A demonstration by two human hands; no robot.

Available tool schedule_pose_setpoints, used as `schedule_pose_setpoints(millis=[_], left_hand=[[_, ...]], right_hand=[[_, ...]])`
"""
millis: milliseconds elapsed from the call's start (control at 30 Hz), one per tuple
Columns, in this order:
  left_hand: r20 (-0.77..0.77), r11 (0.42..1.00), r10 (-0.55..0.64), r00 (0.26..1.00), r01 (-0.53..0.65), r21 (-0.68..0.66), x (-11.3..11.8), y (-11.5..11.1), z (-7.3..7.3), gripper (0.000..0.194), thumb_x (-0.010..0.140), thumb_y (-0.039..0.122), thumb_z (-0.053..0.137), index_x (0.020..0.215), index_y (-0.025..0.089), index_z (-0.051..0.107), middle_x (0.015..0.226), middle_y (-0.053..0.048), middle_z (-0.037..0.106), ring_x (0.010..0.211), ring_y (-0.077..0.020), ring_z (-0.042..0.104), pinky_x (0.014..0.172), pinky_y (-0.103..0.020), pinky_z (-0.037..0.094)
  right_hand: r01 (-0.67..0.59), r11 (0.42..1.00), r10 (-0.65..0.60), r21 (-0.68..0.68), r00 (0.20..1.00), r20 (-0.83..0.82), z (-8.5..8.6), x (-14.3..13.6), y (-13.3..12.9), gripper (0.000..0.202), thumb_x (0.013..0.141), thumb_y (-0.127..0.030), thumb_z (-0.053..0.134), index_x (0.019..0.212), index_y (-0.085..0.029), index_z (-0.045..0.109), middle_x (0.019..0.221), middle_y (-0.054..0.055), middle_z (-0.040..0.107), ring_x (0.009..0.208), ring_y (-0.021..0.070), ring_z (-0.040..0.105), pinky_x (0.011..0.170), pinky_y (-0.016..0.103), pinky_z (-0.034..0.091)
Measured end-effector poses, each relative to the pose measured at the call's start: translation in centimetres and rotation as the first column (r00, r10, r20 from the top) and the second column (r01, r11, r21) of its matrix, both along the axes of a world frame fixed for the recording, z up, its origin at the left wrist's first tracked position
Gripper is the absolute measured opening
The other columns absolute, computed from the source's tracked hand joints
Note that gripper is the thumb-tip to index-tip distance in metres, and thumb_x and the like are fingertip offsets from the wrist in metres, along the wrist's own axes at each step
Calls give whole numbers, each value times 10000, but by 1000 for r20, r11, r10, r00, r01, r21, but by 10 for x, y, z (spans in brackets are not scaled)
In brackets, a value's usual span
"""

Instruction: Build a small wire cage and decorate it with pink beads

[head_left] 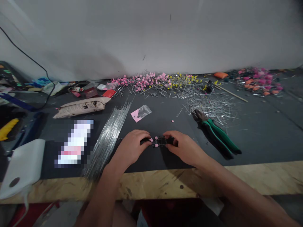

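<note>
Between my two hands, just above the dark work surface, is a small wire frame with pink beads (156, 145). The fingers of my left hand (132, 143) pinch its left end, close to the pink beads. At the other end, my right hand (178, 143) grips the wire between thumb and fingers. A thin twisted wire (119, 138) sticks out left of my left hand. Beyond my hands lie a loose pink bead (172, 121) and a small clear bag with a pink card (139, 114). My fingertips hide parts of the frame.
A bundle of straight wires (110, 129) lies left of my hands, and green-handled pliers (216, 130) lie right. Along the wall are pink-tipped wires (146, 80), yellow-tipped wires (183, 82) and bare wire pieces (210, 107). A blurred phone (75, 143) and white device (23, 168) lie left.
</note>
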State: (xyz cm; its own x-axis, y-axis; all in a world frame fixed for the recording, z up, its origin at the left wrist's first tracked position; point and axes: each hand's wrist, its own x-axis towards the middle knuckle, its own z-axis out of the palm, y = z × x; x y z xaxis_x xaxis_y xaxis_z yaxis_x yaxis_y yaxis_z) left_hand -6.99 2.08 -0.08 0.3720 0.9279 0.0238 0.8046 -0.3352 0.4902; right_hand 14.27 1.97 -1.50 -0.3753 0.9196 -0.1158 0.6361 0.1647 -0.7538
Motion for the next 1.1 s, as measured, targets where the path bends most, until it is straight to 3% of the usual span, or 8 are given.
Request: schedule_pose_setpoints(millis=[433,733,933,1100], left_hand=[[15,1000,-11,1000,11,-4,0,1,0,140,822,255,533,897,233,649,1021,-19,658,993,-197,558,887,-360,422],[-29,994,98,995,-99,-36,-13,-5,4,208,782,256,560,980,231,617,997,-34,654,945,-209,572,837,-354,430],[-16,988,134,991,-134,-72,-11,-3,0,220,800,256,508,994,245,612,948,-24,668,839,-191,605,744,-318,449],[-24,976,175,984,-176,-125,-4,-2,-1,233,795,269,510,1002,242,612,901,-15,672,816,-178,607,716,-300,447]], right_hand=[[2,1000,-2,12,1000,-8,-4,1,2,316,759,-168,543,1060,-260,561,988,16,627,703,131,537,649,268,421],[28,999,-30,-21,997,-75,0,8,6,324,756,-154,527,1062,-250,566,986,14,631,673,115,534,635,251,434],[214,976,-216,-28,971,-107,5,36,28,318,755,-199,535,1071,-211,563,989,35,635,715,124,571,649,259,450],[323,945,-319,55,945,-77,-10,47,46,290,736,-205,561,1024,-181,593,921,47,653,742,147,590,706,292,464]])
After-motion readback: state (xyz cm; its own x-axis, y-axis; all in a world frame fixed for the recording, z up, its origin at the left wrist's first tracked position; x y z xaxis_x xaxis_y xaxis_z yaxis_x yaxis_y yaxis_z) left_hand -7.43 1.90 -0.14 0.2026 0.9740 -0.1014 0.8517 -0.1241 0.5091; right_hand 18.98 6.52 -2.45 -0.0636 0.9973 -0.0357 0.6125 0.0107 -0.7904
